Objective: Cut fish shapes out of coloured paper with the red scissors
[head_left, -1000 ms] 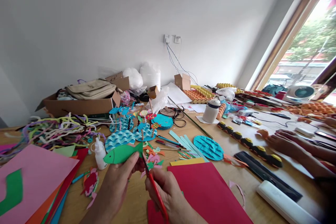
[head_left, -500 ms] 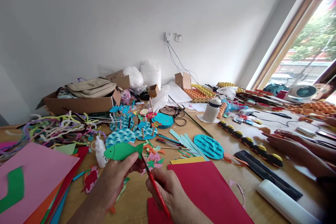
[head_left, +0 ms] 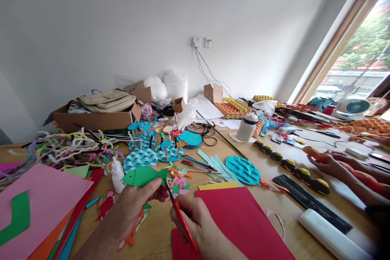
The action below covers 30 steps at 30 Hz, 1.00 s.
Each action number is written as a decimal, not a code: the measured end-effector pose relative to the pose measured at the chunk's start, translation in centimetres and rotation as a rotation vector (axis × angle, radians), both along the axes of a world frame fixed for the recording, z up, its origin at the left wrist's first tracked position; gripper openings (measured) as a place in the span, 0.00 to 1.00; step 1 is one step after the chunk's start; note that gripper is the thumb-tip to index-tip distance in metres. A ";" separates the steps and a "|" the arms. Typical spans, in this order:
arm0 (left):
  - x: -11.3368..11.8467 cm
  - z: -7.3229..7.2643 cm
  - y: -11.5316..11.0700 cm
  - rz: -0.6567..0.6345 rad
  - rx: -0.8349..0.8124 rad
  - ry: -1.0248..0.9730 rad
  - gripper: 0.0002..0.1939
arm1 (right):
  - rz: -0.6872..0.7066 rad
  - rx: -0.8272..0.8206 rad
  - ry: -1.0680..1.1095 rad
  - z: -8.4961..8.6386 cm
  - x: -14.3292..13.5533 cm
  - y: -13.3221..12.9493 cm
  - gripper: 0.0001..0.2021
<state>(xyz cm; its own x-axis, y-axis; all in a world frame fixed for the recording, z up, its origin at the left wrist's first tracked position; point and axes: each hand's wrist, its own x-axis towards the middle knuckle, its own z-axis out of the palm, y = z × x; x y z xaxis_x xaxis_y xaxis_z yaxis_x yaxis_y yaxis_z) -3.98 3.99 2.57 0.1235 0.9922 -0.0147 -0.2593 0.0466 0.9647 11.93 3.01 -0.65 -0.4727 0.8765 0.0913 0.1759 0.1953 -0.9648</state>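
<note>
Between the thumb and fingers of my left hand (head_left: 138,197) is a green paper fish (head_left: 141,176), its head with a drawn eye and mouth pointing left. My right hand (head_left: 195,215) grips red-handled scissors (head_left: 184,224), whose blades reach up to the fish's tail. Whether the blades touch the paper I cannot tell. Paper scraps (head_left: 179,185) in pink, green and orange lie behind the blades. Below my right hand lies a red paper sheet (head_left: 240,219). A white glue bottle (head_left: 117,174) stands just behind my left hand.
Coloured paper sheets (head_left: 45,199) are stacked at left, with pipe cleaners (head_left: 73,146) behind. Wavy blue discs (head_left: 243,169) and a black-and-yellow egg-carton strip (head_left: 292,166) lie toward the right. Another person's hands (head_left: 329,166) hold an orange-red piece at far right. A white case (head_left: 332,235) sits front right.
My hands, the fish and the scissors have barely moved. At far right, the other person's hands have lifted an orange-red piece into view.
</note>
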 end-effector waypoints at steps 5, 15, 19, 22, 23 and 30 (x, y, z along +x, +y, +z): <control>-0.3 0.3 0.0 -0.045 0.017 0.056 0.07 | 0.001 0.028 -0.067 0.1 0.3 -0.1 0.13; -0.8 0.1 0.2 -0.106 0.011 0.117 0.09 | 0.016 0.057 -0.086 -0.2 0.4 0.0 0.16; -0.9 0.0 0.3 -0.131 0.018 0.136 0.08 | 0.021 0.033 -0.075 -0.1 0.4 -0.1 0.17; -0.9 0.2 0.1 -0.137 0.027 0.141 0.09 | 0.037 0.008 -0.044 0.0 0.5 -0.1 0.15; -0.9 0.3 0.1 -0.140 0.025 0.139 0.09 | 0.043 0.005 -0.036 0.1 0.5 -0.2 0.15; -0.9 0.7 0.1 -0.146 -0.031 0.138 0.08 | 0.022 0.060 -0.091 0.2 0.7 -0.1 0.16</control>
